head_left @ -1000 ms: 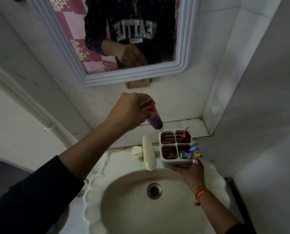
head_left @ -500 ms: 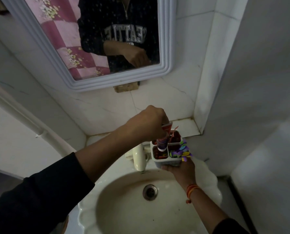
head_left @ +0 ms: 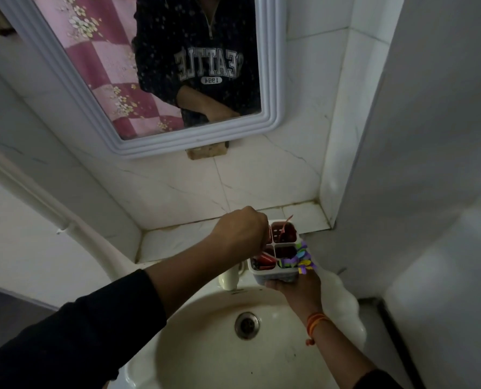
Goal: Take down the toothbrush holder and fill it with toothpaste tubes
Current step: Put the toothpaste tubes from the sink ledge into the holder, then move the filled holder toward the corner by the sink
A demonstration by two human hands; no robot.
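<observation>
Cupping the toothbrush holder (head_left: pixel 274 252) in my right hand (head_left: pixel 295 284), my left hand (head_left: pixel 240 231), fisted, pinched a toothpaste tube (head_left: pixel 265 259); best lowered straight into its compartment.

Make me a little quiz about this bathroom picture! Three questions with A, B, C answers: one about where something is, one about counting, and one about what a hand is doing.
1. Where is the holder?
A. On the floor
B. Above the sink
C. Hanging on the mirror

2. How many compartments has the holder?
A. Two
B. Four
C. Six

3. What is the right hand doing?
A. Holding the holder from below
B. Turning the tap
C. Hanging free

Answers: 1 B, it is held up over the basin. 2 B, a cross divides it into four. 3 A, its fingers cup the base.
</observation>
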